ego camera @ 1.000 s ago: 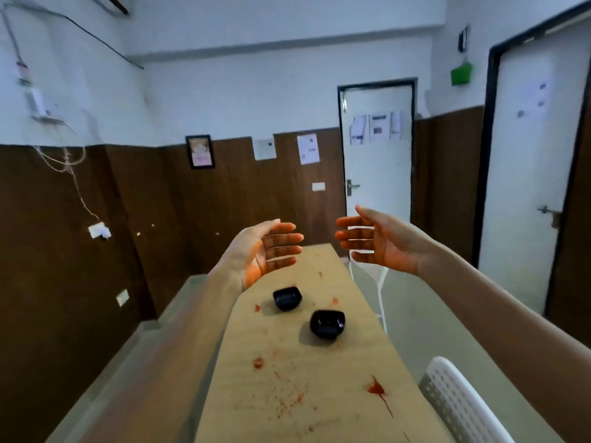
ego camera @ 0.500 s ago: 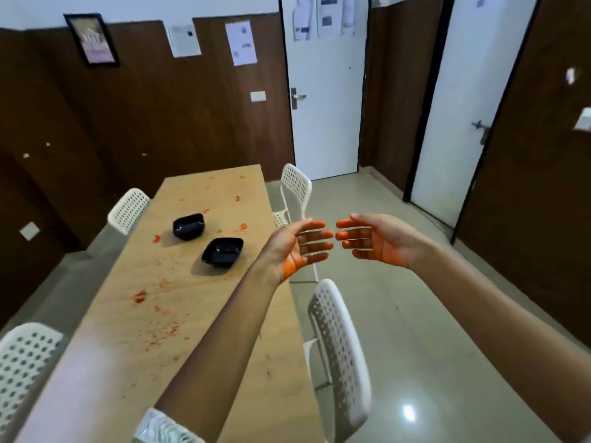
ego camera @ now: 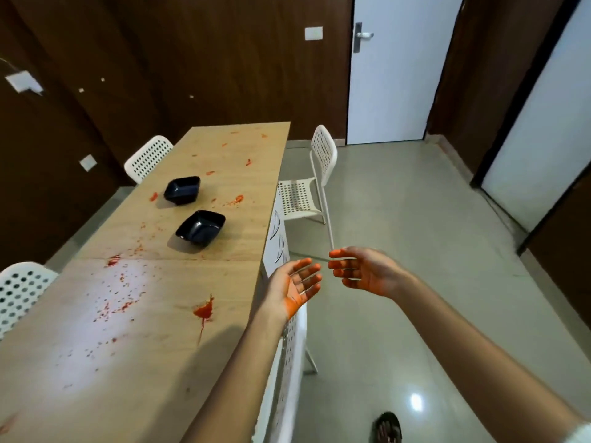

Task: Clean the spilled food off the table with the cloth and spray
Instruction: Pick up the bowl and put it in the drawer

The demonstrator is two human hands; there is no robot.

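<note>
Both hands out past the table's (ego camera: pixel 96 362) right edge — left hand (ego camera: pixel 295 287) and right hand (ego camera: pixel 361 271) palms facing, fingers spread, fingertips nearly meeting, holding nothing. Red food splatter (ego camera: pixel 203 311) dots the tabletop around two black bowls (ego camera: pixel 200 227).

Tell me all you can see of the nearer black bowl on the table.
The nearer black bowl is squarish with rounded corners, glossy and dark, maybe plastic or glazed ceramic. It sits upright on the light wooden table, near its right edge, and looks empty inside. Red spatter lies on the wood around it. Neither hand touches it; a second black bowl stands apart, farther back.
</note>
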